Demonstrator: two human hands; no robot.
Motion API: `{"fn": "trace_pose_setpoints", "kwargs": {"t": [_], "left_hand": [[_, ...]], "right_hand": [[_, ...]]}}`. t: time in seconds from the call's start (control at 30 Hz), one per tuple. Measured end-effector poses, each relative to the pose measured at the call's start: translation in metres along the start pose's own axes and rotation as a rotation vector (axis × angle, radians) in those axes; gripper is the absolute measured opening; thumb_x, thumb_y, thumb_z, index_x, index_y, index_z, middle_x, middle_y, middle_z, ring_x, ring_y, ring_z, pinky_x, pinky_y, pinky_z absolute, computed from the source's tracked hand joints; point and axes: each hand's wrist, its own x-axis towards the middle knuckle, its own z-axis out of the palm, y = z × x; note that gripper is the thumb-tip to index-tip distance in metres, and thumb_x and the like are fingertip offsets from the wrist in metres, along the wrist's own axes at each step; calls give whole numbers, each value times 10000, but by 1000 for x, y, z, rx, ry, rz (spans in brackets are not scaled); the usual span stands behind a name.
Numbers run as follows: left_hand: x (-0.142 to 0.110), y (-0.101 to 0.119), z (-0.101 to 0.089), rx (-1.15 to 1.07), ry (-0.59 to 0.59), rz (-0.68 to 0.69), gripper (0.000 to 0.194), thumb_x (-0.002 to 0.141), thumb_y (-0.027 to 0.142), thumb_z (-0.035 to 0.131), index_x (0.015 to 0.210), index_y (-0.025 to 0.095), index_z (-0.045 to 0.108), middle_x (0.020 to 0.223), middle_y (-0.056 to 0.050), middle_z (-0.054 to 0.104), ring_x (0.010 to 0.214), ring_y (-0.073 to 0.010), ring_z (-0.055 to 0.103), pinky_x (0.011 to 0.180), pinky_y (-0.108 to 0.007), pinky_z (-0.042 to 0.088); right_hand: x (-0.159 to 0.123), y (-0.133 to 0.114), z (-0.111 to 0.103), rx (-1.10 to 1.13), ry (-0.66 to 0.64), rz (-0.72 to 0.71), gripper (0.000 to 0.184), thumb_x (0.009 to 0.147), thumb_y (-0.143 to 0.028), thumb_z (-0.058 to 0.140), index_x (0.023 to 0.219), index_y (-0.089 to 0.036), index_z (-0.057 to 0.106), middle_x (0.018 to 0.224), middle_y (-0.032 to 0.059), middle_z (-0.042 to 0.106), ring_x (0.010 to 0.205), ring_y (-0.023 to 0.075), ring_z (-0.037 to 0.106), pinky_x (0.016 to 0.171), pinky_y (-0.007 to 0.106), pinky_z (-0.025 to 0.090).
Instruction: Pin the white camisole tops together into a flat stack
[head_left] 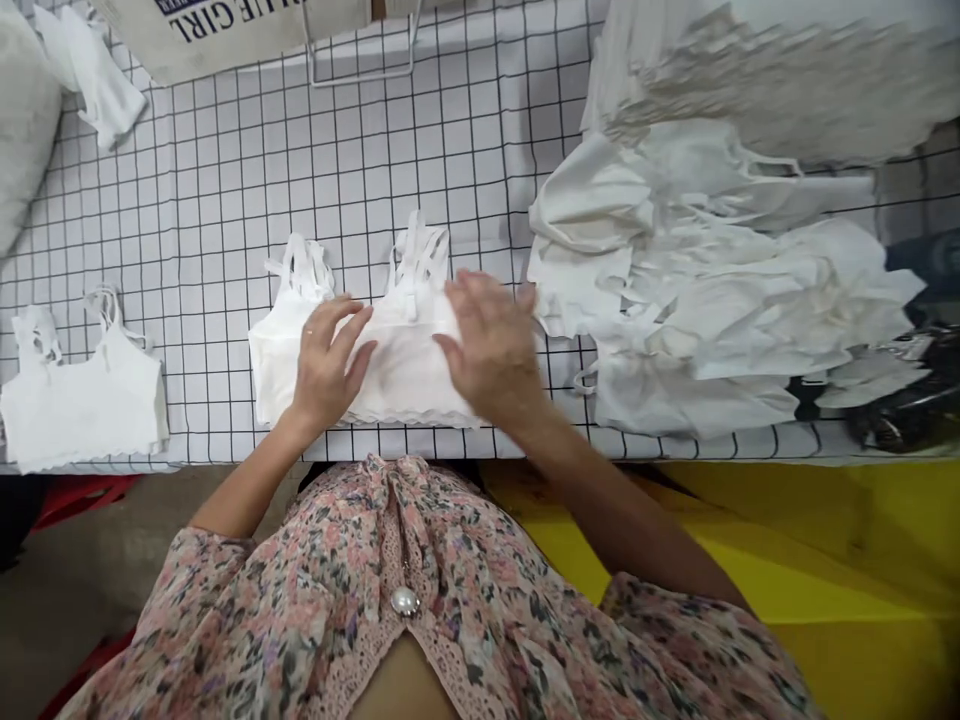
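A stack of white camisole tops (405,375) lies flat on the checked tablecloth in front of me, its straps pointing away from me. On the left part of the stack rests my left hand (330,360), fingers apart and slightly bent. My right hand (491,345), a little blurred, lies over the stack's right edge with its fingers stretched out and the thumb apart. Neither hand grips anything. Part of the fabric is hidden under both hands.
Another small stack of white tops (86,415) lies at the left. A loose heap of white garments (720,290) covers the right side, with a tall pile of white fabric (780,80) behind. A printed carton (232,40) and wire stand (360,78) are at the back; yellow bins (787,570) stand below.
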Motion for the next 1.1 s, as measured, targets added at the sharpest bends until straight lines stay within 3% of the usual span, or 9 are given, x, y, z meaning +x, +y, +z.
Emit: {"fn": "trace_pose_setpoints", "kwargs": {"t": [0.13,0.27,0.43,0.57,0.7,0.83,0.93,1.0,1.1], "left_hand": [[-42,10,-9,94,-143,-84,598,1159,273,406,1746,226,304,1777,-194,429,1725,-342,324,1418,-662,252],[-61,7,9,124,-261,-191,795,1130,472,502,1798,198,169,1860,-193,225,1764,-373,167,1449,-675,141],[-62,0,4,107,-245,-157,755,1133,507,483,1773,187,240,1856,-194,241,1772,-347,130,1449,-670,131],[-64,0,-15,155,-112,-168,627,1174,452,343,1747,203,304,1862,-166,244,1781,-299,14,1446,-679,72],[-57,6,5,166,-244,-171,679,1157,502,380,1739,154,337,1850,-173,277,1775,-312,141,1462,-625,79],[-68,9,20,163,-302,-221,783,1111,597,490,1724,124,375,1852,-194,254,1766,-363,175,1456,-628,104],[-93,3,-4,158,-134,-319,781,1102,647,490,1723,186,384,1862,-164,250,1772,-346,156,1453,-609,113],[-103,-8,-31,204,79,-528,756,1113,630,469,1699,156,417,1835,-201,307,1764,-349,186,1446,-557,172],[-97,-26,-70,270,71,-830,633,1131,587,432,1504,107,609,1537,-252,653,1514,-370,568,1322,-514,392]], "right_hand": [[-27,-45,31,8,-135,-81,793,1143,-569,242,1793,-115,232,1855,192,224,1750,351,183,1394,703,146],[-56,-22,49,-68,-121,83,907,1123,-690,225,1806,-99,137,1862,230,138,1760,369,141,1369,752,118],[-86,18,42,-88,-15,173,882,1135,-653,207,1798,-74,151,1832,300,175,1740,447,176,1287,858,141],[-78,1,38,-59,91,173,808,1150,-544,187,1808,-81,116,1834,286,198,1748,425,163,1327,821,87],[-52,-28,48,-39,-39,16,829,1136,-576,251,1816,-128,99,1871,204,130,1765,373,112,1364,772,52],[-57,-18,58,-51,-85,92,867,1135,-612,184,1776,-28,188,1862,245,102,1757,388,124,1326,819,101],[-75,4,54,-29,8,161,839,1139,-592,219,1750,-18,256,1843,280,174,1735,408,187,1304,806,196],[-82,13,47,18,57,277,735,1145,-525,272,1701,-58,388,1785,284,344,1674,391,327,1316,699,283],[-76,14,35,37,111,482,579,1140,-485,354,1457,-94,639,1569,280,583,1517,404,475,1288,622,335]]}}
